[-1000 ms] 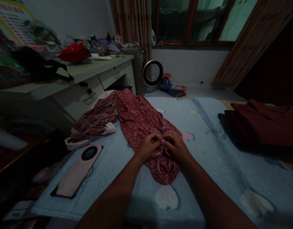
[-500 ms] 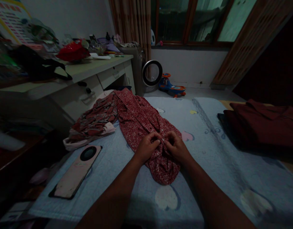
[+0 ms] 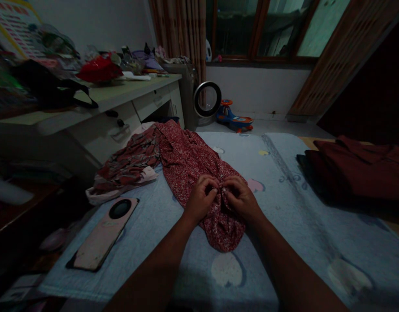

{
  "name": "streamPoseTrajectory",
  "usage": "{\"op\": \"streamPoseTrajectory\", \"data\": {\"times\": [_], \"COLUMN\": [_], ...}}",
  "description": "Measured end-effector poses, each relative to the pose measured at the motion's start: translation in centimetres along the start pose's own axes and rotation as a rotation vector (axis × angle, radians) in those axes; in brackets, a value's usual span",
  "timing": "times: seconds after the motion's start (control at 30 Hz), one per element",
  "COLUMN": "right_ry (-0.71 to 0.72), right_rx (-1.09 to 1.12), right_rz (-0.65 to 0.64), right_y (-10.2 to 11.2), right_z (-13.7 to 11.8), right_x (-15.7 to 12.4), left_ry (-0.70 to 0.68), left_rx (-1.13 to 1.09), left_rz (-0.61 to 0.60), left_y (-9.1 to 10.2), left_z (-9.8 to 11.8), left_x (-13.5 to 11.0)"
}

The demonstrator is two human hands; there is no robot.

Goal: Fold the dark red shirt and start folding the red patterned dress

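Note:
A red garment with a small white pattern [image 3: 193, 158] lies lengthwise on the light blue bedspread [image 3: 154, 234]. Over its nearer part, my left hand [image 3: 202, 197] pinches the cloth between thumb and fingers. Close beside it, my right hand [image 3: 240, 197] pinches the same garment, thumb against fingertips. Between the two hands the fabric is gathered and creased; a small pale spot shows at the right fingertips, too small to name. The garment's near end bulges out below my hands.
Left of the garment are a crumpled patterned cloth [image 3: 131, 156] and a pink phone [image 3: 103, 236]. Folded dark red clothes [image 3: 364, 173] are stacked at the right. Beyond the bed stand a cluttered desk [image 3: 115, 97], a washing machine with its round door [image 3: 207, 99] ajar, and a blue ride-on toy [image 3: 231, 117].
My hands stay at the same place on the garment, with a slight shift of the fingers. The pale spot now shows more clearly at the right fingertips. Everything else looks unmoved.

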State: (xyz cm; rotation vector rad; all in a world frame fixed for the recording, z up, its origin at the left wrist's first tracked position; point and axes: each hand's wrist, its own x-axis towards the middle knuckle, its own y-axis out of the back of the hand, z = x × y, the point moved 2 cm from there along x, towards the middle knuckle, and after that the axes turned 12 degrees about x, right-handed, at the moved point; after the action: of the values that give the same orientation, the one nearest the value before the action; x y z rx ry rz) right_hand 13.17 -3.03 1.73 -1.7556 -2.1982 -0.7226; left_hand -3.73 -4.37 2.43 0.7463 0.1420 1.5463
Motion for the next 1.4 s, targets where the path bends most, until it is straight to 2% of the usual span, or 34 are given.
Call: {"op": "streamPoseTrajectory", "data": {"times": [0.17, 0.3, 0.43, 0.7, 1.03, 1.17, 1.4], "right_ry": [-0.138, -0.109, -0.093, -0.106, -0.081, -0.057, -0.029], "right_rx": [0.021, -0.033, -0.08, -0.106, -0.133, -0.173, -0.214], "right_rz": [-0.014, -0.018, -0.053, -0.105, -0.117, -0.116, -0.137], "right_y": [-0.1, -0.3, -0.4, -0.4, -0.3, -0.4, -0.5], "right_z": [0.7, 0.9, 0.9, 0.7, 0.9, 0.6, 0.2], "right_x": [-0.3, -0.3, -0.4, -0.3, -0.4, -0.4, -0.4], "left_ry": [-0.085, -0.12, -0.131, -0.064, -0.123, -0.094, 0.044], "left_rx": [0.061, 0.193, 0.186, 0.173, 0.304, 0.31, 0.211], "left_rz": [-0.036, -0.096, -0.141, -0.093, -0.06, -0.043, -0.065], "left_y": [0.1, -0.2, -0.5, -0.7, -1.0, -1.0, -1.2], "left_z": [0.8, 0.9, 0.6, 0.2, 0.1, 0.2, -0.4], "left_x": [-0.2, -0.4, -0.6, -0.6, -0.7, -0.8, -0.7]}}
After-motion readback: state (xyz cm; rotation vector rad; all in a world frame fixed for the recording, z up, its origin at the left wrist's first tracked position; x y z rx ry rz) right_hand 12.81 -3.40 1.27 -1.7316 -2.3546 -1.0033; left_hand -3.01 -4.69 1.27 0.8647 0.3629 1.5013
